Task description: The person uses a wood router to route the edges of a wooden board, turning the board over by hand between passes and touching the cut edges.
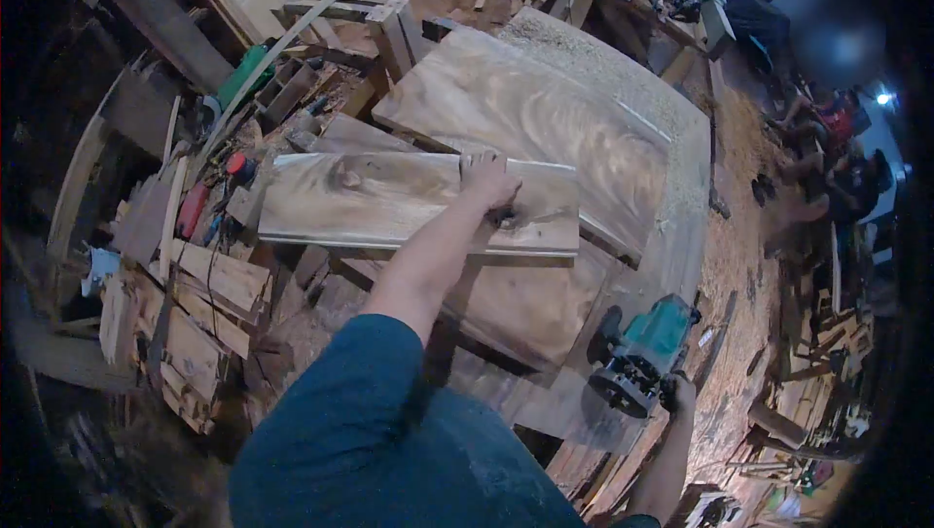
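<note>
My left hand [486,180] is closed at the far edge of a long wooden board [389,199], right of its middle. This board has a dark knot at its left and lies across other slabs. My right hand [681,394] grips a black side knob of a teal plunge router [658,333]. The router is tilted, its round black base turned toward me. Beyond the board lies a wide, wavy-grained slab [564,109], and a lower wooden panel [530,309] shows on the near side.
Sawdust covers the far bench surface [593,51]. Offcuts [209,333] pile up on the left, near a red tool [193,209]. A wooden frame [394,36] stands behind the board. Shavings cover the floor [744,236] at right, where other people sit farther back.
</note>
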The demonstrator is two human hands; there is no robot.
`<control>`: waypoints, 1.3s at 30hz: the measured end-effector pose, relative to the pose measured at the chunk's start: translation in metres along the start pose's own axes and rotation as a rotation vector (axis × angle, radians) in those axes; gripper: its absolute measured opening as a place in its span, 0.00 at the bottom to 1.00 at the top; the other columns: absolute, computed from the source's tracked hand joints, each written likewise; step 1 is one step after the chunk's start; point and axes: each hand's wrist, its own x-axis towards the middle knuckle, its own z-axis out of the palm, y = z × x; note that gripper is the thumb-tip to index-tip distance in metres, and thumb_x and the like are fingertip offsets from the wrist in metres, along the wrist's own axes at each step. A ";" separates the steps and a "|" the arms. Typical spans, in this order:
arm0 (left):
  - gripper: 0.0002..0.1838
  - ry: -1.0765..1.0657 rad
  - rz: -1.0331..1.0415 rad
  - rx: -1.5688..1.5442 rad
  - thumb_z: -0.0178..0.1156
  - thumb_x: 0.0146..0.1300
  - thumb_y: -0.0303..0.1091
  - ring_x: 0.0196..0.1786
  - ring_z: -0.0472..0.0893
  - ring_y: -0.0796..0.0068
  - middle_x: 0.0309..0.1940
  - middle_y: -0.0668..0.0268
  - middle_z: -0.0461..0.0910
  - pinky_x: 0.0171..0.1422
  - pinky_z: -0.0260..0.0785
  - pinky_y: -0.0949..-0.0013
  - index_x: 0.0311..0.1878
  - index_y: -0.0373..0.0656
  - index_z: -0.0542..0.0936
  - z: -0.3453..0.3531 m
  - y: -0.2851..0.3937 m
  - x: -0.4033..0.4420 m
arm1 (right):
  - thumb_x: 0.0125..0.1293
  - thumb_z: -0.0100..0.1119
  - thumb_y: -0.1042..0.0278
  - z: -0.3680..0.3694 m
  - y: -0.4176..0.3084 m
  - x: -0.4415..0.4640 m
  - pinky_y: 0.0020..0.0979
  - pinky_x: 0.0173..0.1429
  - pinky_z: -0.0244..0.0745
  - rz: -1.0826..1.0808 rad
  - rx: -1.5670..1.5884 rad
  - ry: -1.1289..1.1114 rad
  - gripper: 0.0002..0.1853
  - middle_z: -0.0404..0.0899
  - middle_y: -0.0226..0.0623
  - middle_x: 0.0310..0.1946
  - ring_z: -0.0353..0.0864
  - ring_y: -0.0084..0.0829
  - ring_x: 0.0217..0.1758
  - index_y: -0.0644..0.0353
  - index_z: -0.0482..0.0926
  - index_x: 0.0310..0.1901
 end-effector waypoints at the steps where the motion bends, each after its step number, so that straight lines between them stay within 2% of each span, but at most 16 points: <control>1: 0.36 0.007 0.001 -0.044 0.59 0.61 0.61 0.72 0.65 0.49 0.66 0.54 0.71 0.76 0.47 0.39 0.65 0.45 0.74 0.004 -0.001 -0.003 | 0.69 0.53 0.56 -0.006 0.004 0.007 0.29 0.17 0.69 0.014 -0.049 -0.037 0.13 0.78 0.31 0.19 0.76 0.28 0.16 0.54 0.79 0.33; 5: 0.33 0.124 0.213 -0.048 0.58 0.61 0.60 0.69 0.68 0.50 0.64 0.55 0.72 0.75 0.50 0.44 0.62 0.46 0.75 0.012 0.001 -0.080 | 0.68 0.54 0.57 -0.004 0.004 0.003 0.29 0.18 0.69 -0.037 -0.037 0.006 0.13 0.78 0.32 0.21 0.75 0.28 0.16 0.58 0.81 0.35; 10: 0.37 -0.007 0.429 -0.066 0.57 0.62 0.65 0.72 0.63 0.49 0.65 0.53 0.71 0.78 0.45 0.44 0.64 0.46 0.74 0.011 -0.021 -0.173 | 0.65 0.55 0.64 -0.023 0.026 0.033 0.28 0.20 0.69 -0.089 -0.028 -0.018 0.08 0.77 0.31 0.22 0.74 0.27 0.17 0.58 0.78 0.35; 12: 0.38 -0.005 0.467 -0.090 0.57 0.61 0.66 0.72 0.63 0.48 0.66 0.53 0.70 0.78 0.46 0.43 0.65 0.46 0.73 0.014 -0.033 -0.198 | 0.61 0.55 0.68 0.003 0.005 0.006 0.26 0.15 0.59 -0.034 0.044 0.078 0.09 0.65 0.26 0.15 0.62 0.24 0.11 0.49 0.70 0.23; 13: 0.39 -0.003 0.488 -0.106 0.58 0.61 0.66 0.72 0.63 0.48 0.66 0.53 0.69 0.78 0.46 0.42 0.66 0.46 0.73 0.015 -0.038 -0.212 | 0.64 0.53 0.67 -0.006 0.016 0.020 0.25 0.15 0.58 -0.011 -0.013 0.073 0.08 0.63 0.24 0.16 0.60 0.22 0.11 0.48 0.69 0.26; 16: 0.37 0.116 0.192 0.014 0.59 0.62 0.62 0.70 0.64 0.46 0.65 0.51 0.70 0.77 0.49 0.42 0.67 0.45 0.71 0.014 -0.051 -0.269 | 0.67 0.51 0.65 -0.008 0.013 0.016 0.23 0.16 0.58 -0.008 -0.024 0.067 0.08 0.63 0.23 0.17 0.60 0.20 0.11 0.46 0.69 0.28; 18: 0.33 0.278 -0.138 0.004 0.59 0.66 0.56 0.65 0.70 0.50 0.64 0.53 0.69 0.70 0.62 0.48 0.65 0.39 0.72 0.015 -0.056 -0.318 | 0.69 0.50 0.63 -0.007 0.012 0.016 0.22 0.16 0.59 -0.042 0.006 -0.001 0.08 0.66 0.23 0.18 0.63 0.19 0.13 0.46 0.69 0.29; 19: 0.35 0.465 -0.309 -0.254 0.62 0.65 0.53 0.66 0.70 0.51 0.61 0.49 0.71 0.72 0.60 0.48 0.66 0.37 0.69 0.034 -0.063 -0.349 | 0.69 0.50 0.62 -0.008 0.011 0.015 0.22 0.16 0.59 -0.042 -0.024 -0.012 0.08 0.67 0.23 0.18 0.63 0.19 0.13 0.45 0.69 0.29; 21: 0.35 0.496 -0.668 -0.796 0.65 0.65 0.48 0.64 0.72 0.55 0.54 0.48 0.76 0.71 0.61 0.50 0.65 0.34 0.67 0.044 -0.061 -0.380 | 0.69 0.52 0.60 -0.013 0.018 0.020 0.23 0.16 0.60 -0.042 -0.039 0.006 0.08 0.68 0.23 0.18 0.64 0.20 0.13 0.45 0.70 0.30; 24: 0.29 0.048 -1.019 -1.490 0.64 0.68 0.46 0.53 0.79 0.64 0.45 0.58 0.81 0.62 0.70 0.58 0.61 0.32 0.72 0.026 -0.042 -0.394 | 0.68 0.54 0.57 -0.011 0.011 0.016 0.24 0.15 0.60 -0.002 -0.075 0.007 0.09 0.68 0.23 0.17 0.64 0.21 0.11 0.45 0.71 0.30; 26: 0.26 -0.129 -0.980 -1.767 0.64 0.69 0.47 0.46 0.81 0.70 0.40 0.63 0.83 0.56 0.74 0.63 0.58 0.33 0.76 0.063 -0.050 -0.392 | 0.67 0.54 0.61 -0.009 0.005 0.012 0.25 0.16 0.60 0.034 -0.079 0.024 0.08 0.69 0.25 0.18 0.65 0.22 0.13 0.48 0.73 0.30; 29: 0.25 0.158 -0.760 -1.708 0.67 0.65 0.45 0.45 0.80 0.73 0.41 0.63 0.84 0.55 0.73 0.66 0.55 0.34 0.79 0.074 -0.039 -0.376 | 0.65 0.56 0.63 -0.017 0.015 0.027 0.26 0.16 0.59 0.053 -0.037 -0.012 0.06 0.70 0.26 0.18 0.66 0.23 0.13 0.50 0.75 0.30; 31: 0.25 0.216 -0.756 -1.539 0.68 0.64 0.43 0.45 0.81 0.74 0.42 0.62 0.84 0.54 0.73 0.68 0.55 0.33 0.79 0.075 -0.041 -0.382 | 0.65 0.57 0.62 -0.026 0.025 0.044 0.26 0.16 0.59 0.051 0.022 -0.066 0.06 0.69 0.27 0.17 0.66 0.23 0.13 0.50 0.75 0.30; 33: 0.23 0.316 -0.730 -1.548 0.69 0.62 0.36 0.45 0.81 0.74 0.40 0.61 0.84 0.54 0.74 0.68 0.56 0.32 0.77 0.059 -0.035 -0.382 | 0.64 0.58 0.61 -0.030 0.029 0.054 0.27 0.16 0.60 0.051 0.096 -0.126 0.07 0.69 0.28 0.17 0.67 0.24 0.14 0.51 0.75 0.30; 36: 0.21 0.603 -0.532 -1.424 0.67 0.62 0.31 0.44 0.81 0.74 0.36 0.62 0.83 0.50 0.75 0.68 0.56 0.33 0.75 0.001 -0.029 -0.374 | 0.64 0.60 0.60 -0.023 0.029 0.049 0.28 0.15 0.59 -0.047 0.092 -0.027 0.10 0.70 0.29 0.17 0.65 0.24 0.12 0.52 0.75 0.28; 39: 0.25 0.613 -0.419 -1.362 0.63 0.58 0.24 0.42 0.82 0.73 0.44 0.59 0.81 0.47 0.77 0.68 0.59 0.35 0.70 -0.050 -0.052 -0.358 | 0.65 0.60 0.60 -0.022 0.026 0.049 0.28 0.12 0.58 0.027 0.056 0.027 0.10 0.71 0.29 0.17 0.62 0.26 0.08 0.53 0.75 0.29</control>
